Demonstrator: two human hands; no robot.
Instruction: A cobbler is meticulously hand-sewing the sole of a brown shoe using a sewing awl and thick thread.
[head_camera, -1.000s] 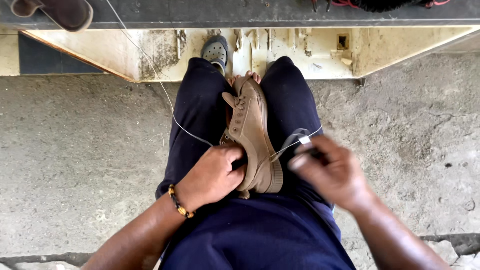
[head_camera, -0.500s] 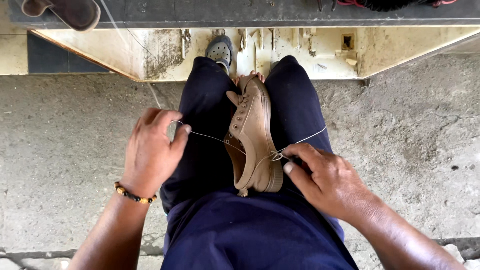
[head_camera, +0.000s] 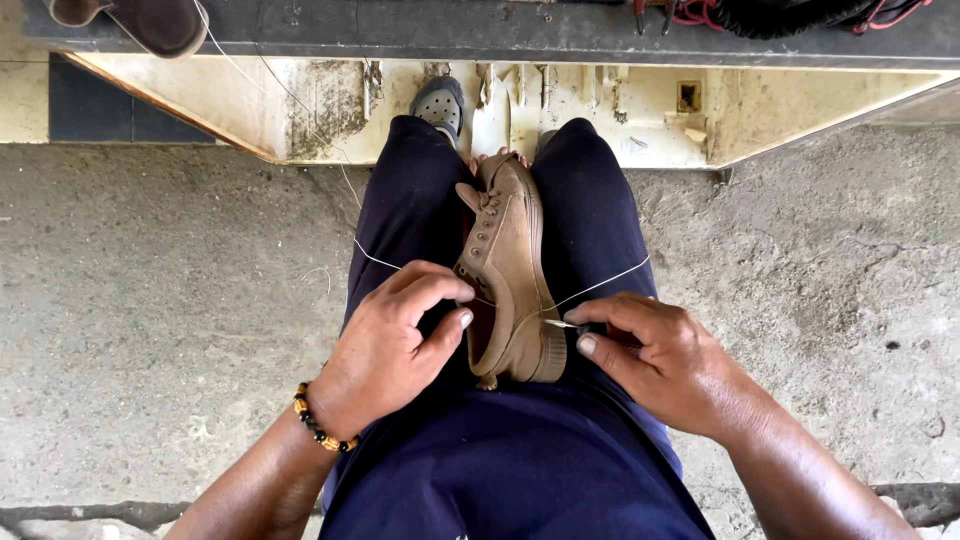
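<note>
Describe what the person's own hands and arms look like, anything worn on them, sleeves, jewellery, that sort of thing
Both forearms are bare, with no sleeves showing in the view and no gloves. The left hand has a beaded bracelet at the wrist, with black and amber-orange beads. The right hand and its wrist carry nothing: no ring, watch or band is visible. Fingernails are short and plain.

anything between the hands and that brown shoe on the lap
Nothing visible does. The left hand rests against the open side of the brown shoe, the right hand sits at its sole edge pinching a small tool, and only the thin thread runs between them.
</note>
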